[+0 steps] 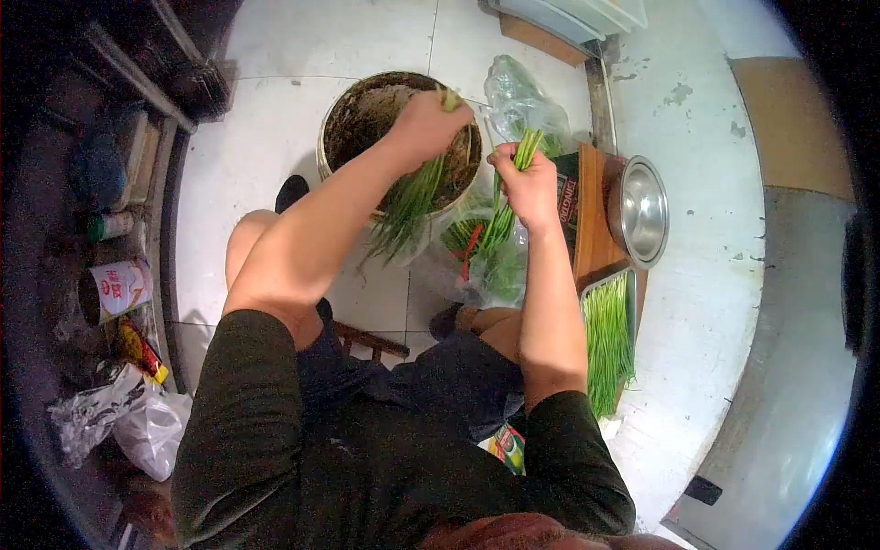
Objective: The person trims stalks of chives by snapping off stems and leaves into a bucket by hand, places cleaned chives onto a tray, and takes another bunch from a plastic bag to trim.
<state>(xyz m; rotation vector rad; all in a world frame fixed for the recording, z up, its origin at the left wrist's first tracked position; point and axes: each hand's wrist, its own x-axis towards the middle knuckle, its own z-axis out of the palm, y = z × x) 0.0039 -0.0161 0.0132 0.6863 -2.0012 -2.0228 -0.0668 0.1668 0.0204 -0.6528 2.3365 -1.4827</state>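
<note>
My left hand [429, 128] is closed around a bunch of chives [408, 197]. Their pale ends stick up past my fingers, and thin green leaves hang over the near rim of a round bucket [323, 151] with dirty brown insides. To the right, my right hand [529, 188] grips another small bunch of green chives [525, 151] with its stem ends upward. Below that hand, an opened clear plastic bag [500, 284] holds more chives with a red tie [470, 249] around them. A tray [632, 284] of neatly laid chives [603, 339] stands beside my right forearm.
A steel bowl [639, 211] sits on a brown box [594, 215] at the right. Behind the box lies another plastic bag [522, 92] with greens. A can [121, 289] and white plastic bags [156, 431] line the left side. A wooden stool [371, 341] shows beneath me.
</note>
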